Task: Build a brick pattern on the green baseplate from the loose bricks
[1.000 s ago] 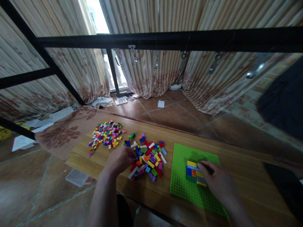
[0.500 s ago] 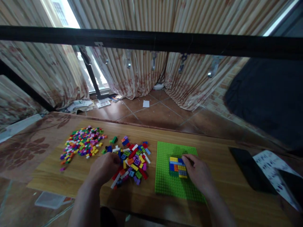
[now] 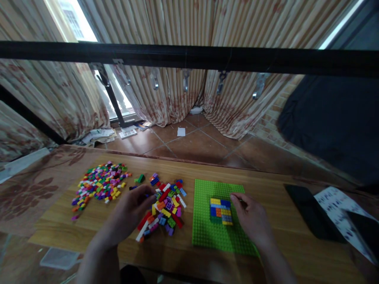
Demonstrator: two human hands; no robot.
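The left hand is held half-curled at the brick pile, the right hand loosely pinched beside the block on the green baseplate; whether anything is gripped cannot be told. The block's blue corner, covered earlier, is now exposed. The white sheet's print is illegible. Curtains are hung beyond the wooden tabletop.

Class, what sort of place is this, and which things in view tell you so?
Probably a room in a home: long striped curtains hang beside a bright window, the floor is brown tile, and loose toy building bricks lie on a wooden tabletop.
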